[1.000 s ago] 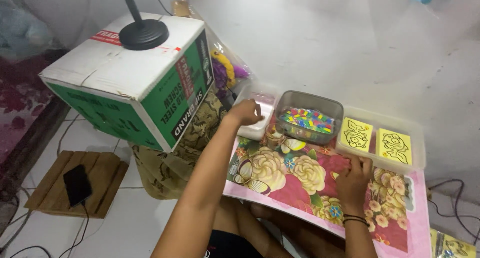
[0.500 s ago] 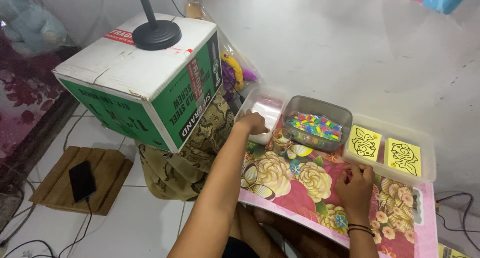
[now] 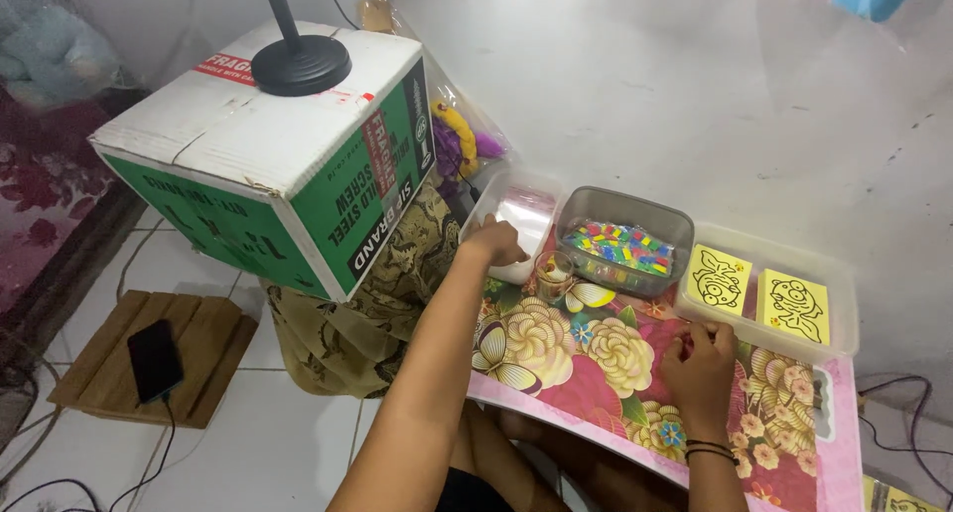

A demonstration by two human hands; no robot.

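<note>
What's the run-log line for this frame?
left hand: on clear tub rim | right hand: resting on floral table | bead tray, small cup between them | yellow cards: in tray

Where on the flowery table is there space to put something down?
The flowery table has bare room between the left hand and right hand, below the small glass. The back edge is crowded: clear tub, grey bead tub, card tray.

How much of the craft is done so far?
Set out: grey tub of coloured bits and clear tray holding two yellow picture cards, apparently bare. In hand: left hand reaches into the white tub; right hand rests on the floral table. Left: seemingly all the decorating.
</note>
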